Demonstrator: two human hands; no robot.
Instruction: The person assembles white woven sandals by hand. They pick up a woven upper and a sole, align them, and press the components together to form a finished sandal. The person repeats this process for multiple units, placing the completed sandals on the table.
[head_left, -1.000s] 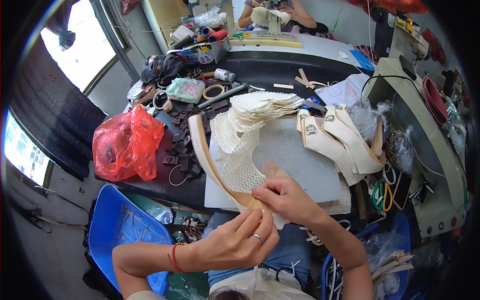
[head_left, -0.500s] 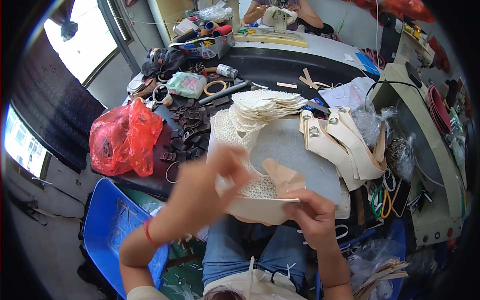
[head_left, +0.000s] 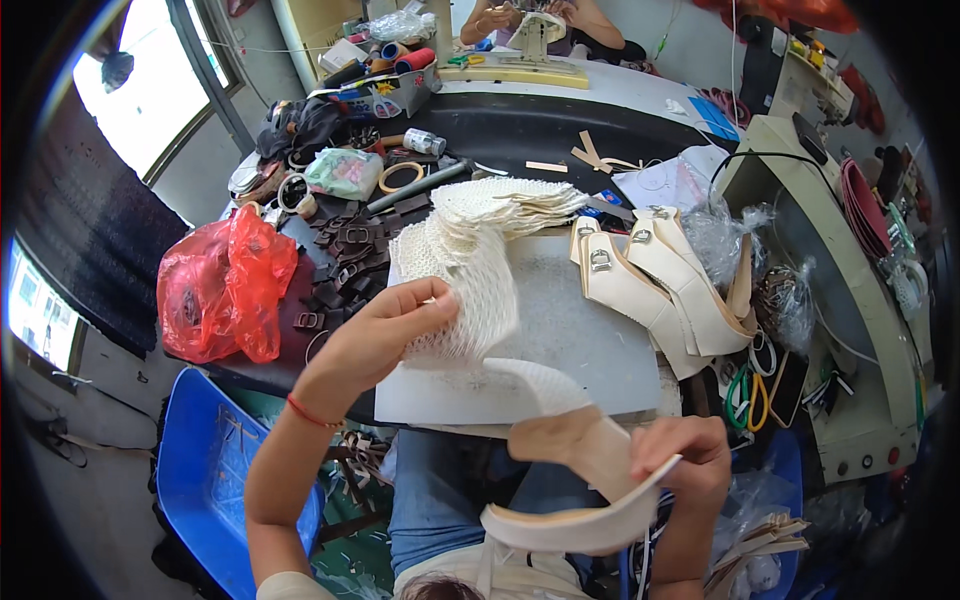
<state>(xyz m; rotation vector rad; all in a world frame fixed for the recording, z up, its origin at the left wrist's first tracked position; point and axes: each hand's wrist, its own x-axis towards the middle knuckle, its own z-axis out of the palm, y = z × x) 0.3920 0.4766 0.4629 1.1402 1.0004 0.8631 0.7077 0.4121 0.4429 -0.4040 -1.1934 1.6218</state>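
Across the bench [head_left: 495,125], over the grey board [head_left: 590,320], my left hand [head_left: 385,330] pinches white mesh [head_left: 485,305]; off the near edge, my right hand [head_left: 690,455] clasps a cream strip [head_left: 570,530].

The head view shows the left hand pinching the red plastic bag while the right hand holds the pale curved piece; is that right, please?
Not quite: in the head view, the left hand is pinching the white mesh. The right hand does hold the pale curved piece.
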